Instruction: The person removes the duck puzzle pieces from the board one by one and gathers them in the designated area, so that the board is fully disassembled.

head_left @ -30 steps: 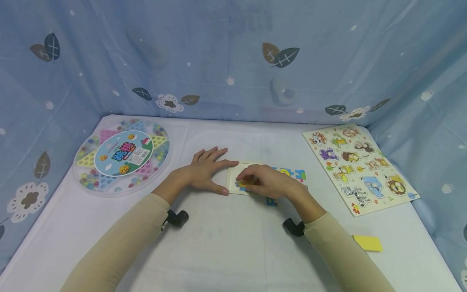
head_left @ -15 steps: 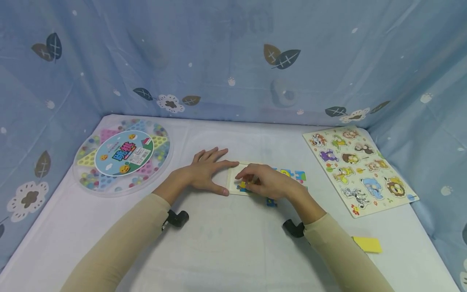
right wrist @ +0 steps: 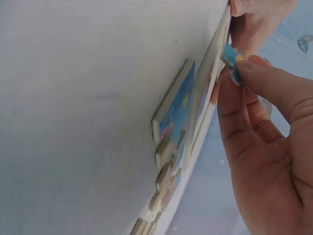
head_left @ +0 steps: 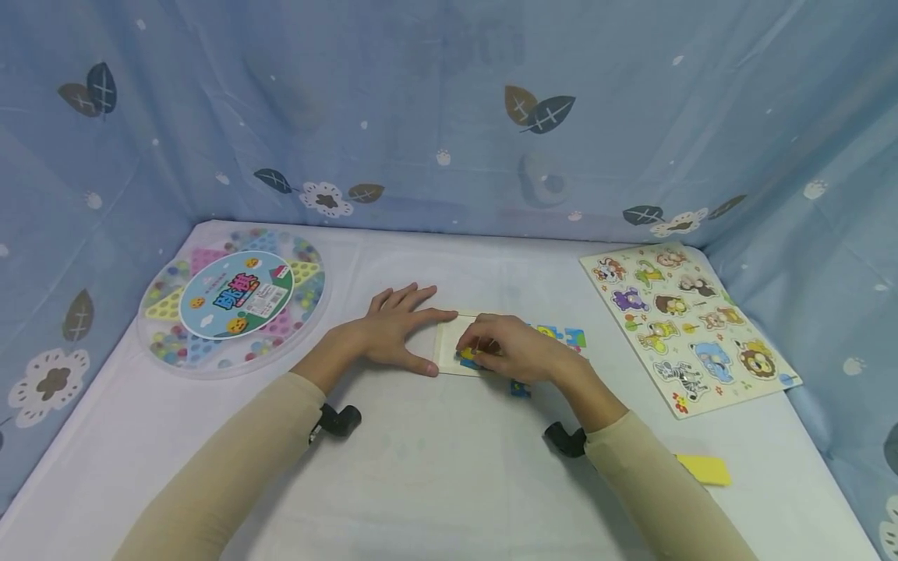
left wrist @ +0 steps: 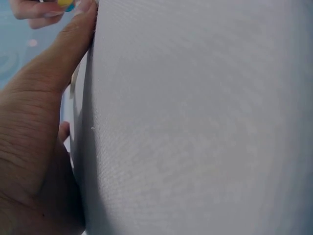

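In the head view my right hand (head_left: pixel 522 348) is over a small cream puzzle tray (head_left: pixel 446 343). Thumb and fingers pinch a blue-and-yellow jigsaw piece (right wrist: pixel 230 56), tilted on edge in the right wrist view. My left hand (head_left: pixel 394 335) lies with fingers spread at the tray's left side, its thumb and index fingertips right at the tray's edge. More blue jigsaw pieces (head_left: pixel 575 337) lie just right of the tray, partly hidden behind the right hand. Another blue piece (head_left: pixel 519 389) shows below that hand.
A round, clear game box (head_left: pixel 236 294) with coloured beads lies at the back left. On the right is an animal peg-puzzle board (head_left: pixel 687 327), with a yellow block (head_left: pixel 707 471) nearer the front beside the right sleeve. Blue patterned curtain (head_left: pixel 421 117) surrounds the white table (head_left: pixel 421 483).
My right fingers have shifted very slightly to the right over the tray, and the pinched piece has turned a little. The left hand has stayed in place.
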`<state>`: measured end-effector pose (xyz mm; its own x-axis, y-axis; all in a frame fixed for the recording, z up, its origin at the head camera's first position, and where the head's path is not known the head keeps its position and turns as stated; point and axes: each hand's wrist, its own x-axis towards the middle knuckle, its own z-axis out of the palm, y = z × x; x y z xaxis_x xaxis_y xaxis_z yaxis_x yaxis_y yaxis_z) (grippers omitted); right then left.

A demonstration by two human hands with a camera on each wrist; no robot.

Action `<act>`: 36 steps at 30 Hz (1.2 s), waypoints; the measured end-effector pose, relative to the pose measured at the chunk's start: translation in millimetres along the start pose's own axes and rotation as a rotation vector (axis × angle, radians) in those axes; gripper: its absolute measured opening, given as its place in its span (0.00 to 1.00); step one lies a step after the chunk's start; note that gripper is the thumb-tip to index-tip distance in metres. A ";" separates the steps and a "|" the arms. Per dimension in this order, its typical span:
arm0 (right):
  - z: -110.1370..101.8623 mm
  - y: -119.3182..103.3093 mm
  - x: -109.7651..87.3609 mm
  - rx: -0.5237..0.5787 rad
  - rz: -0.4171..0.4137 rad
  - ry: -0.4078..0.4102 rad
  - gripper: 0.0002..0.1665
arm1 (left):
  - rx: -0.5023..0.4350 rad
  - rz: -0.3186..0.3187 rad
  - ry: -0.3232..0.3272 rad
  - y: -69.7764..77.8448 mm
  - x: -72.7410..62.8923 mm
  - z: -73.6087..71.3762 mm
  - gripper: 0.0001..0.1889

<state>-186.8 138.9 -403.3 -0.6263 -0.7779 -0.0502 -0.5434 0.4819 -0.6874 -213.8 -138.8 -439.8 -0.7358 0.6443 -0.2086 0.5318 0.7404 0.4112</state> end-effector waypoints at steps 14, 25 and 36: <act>-16.6 3.8 -28.1 0.046 -0.021 0.081 0.15 | 0.017 -0.022 -0.020 4.4 0.3 -4.4 0.51; -25.2 11.5 -49.4 0.030 0.010 0.087 0.14 | 0.030 -0.029 -0.022 6.3 0.2 -3.2 0.51; -27.0 18.3 -69.2 0.036 0.063 0.093 0.14 | 0.016 -0.028 -0.010 7.7 -2.0 -4.2 0.51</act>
<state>-168.5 212.4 -392.9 -0.7088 -0.7049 -0.0282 -0.4815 0.5126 -0.7109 -210.0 -135.2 -432.5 -0.7462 0.6251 -0.2288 0.5177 0.7611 0.3909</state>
